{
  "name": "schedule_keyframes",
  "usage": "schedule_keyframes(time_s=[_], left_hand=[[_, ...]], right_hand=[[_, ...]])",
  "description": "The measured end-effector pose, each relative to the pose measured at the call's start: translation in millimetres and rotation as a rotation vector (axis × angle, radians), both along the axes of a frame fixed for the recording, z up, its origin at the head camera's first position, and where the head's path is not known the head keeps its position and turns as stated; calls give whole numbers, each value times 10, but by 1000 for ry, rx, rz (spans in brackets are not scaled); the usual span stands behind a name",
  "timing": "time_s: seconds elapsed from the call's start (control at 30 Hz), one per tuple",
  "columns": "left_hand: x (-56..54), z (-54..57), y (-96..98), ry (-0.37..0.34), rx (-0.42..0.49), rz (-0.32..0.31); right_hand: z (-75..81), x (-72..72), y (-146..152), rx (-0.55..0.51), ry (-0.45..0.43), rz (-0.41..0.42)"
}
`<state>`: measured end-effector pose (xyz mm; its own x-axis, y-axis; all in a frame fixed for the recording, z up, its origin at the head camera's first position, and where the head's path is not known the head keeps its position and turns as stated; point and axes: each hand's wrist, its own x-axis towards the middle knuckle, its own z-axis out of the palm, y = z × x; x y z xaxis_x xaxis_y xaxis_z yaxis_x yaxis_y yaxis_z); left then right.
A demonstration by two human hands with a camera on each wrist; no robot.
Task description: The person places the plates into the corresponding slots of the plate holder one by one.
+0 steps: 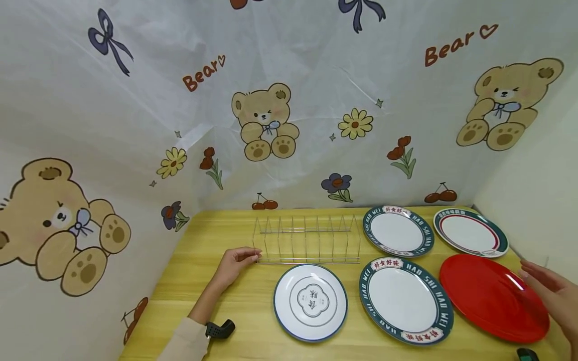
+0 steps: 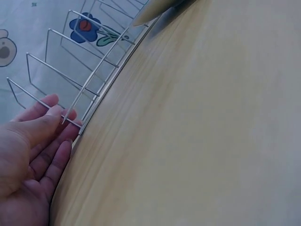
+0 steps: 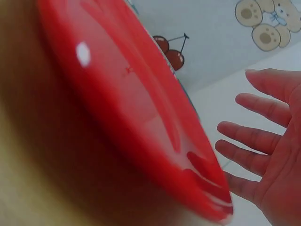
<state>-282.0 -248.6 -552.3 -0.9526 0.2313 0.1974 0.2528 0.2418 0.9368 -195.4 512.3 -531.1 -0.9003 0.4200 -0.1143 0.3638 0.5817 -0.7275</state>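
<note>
On table [image 1: 248, 311] | left hand [image 1: 236, 260] pinches rack [image 1: 311, 260] | right hand [image 1: 553, 292], fingers spread, by red plate [image 1: 492, 296] | may slip: glossy, if loosely held

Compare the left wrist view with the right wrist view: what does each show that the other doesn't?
Only the left wrist view shows the left hand pinching an end of the wire rack, and the blue flower print seen through its wires.

Only the right wrist view shows the red plate, the right hand beside it with fingers spread, and the cherry print.

Both share the table, blurred in the right wrist view, and the patterned backdrop.
</note>
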Motion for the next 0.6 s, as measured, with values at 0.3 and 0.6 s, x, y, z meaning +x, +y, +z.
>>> schedule_keyframes(time_s=[0.3,0.6], left_hand=[[17,-29,25,3,-32,1],[13,-29,11,7,-41,-2]], right_hand=[[-45,110,-34,-25,-94,-62],[-30,153,-6,-3,-88,72]])
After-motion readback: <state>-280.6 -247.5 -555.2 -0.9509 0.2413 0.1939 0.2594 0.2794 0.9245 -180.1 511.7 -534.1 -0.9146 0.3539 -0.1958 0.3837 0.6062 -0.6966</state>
